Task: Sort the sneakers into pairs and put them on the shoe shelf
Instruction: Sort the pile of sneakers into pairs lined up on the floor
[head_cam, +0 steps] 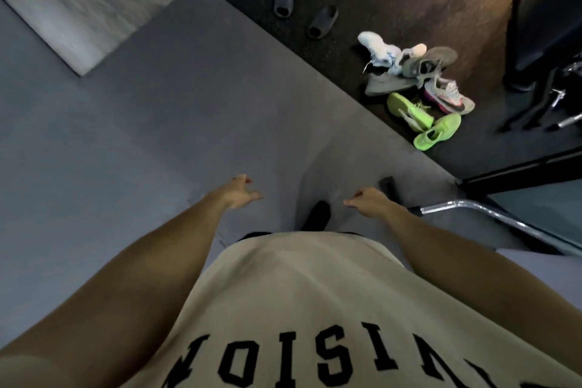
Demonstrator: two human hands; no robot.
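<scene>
A heap of sneakers lies on the dark floor at the upper right: a white sneaker (379, 49), a grey sneaker (428, 63) resting on another grey sneaker (389, 85), a grey-and-pink sneaker (448, 94), and two neon green sneakers (406, 110) (437, 132). My left hand (241, 194) and my right hand (367, 201) hang low in front of my beige shirt, both empty with fingers loosely apart, well short of the heap. No shoe shelf is in view.
Two dark slides (283, 0) (322, 22) lie on the dark floor further back. A grey mat (157, 120) covers the floor under me. A chrome bar (491, 214) and black gym equipment (541, 41) stand at the right.
</scene>
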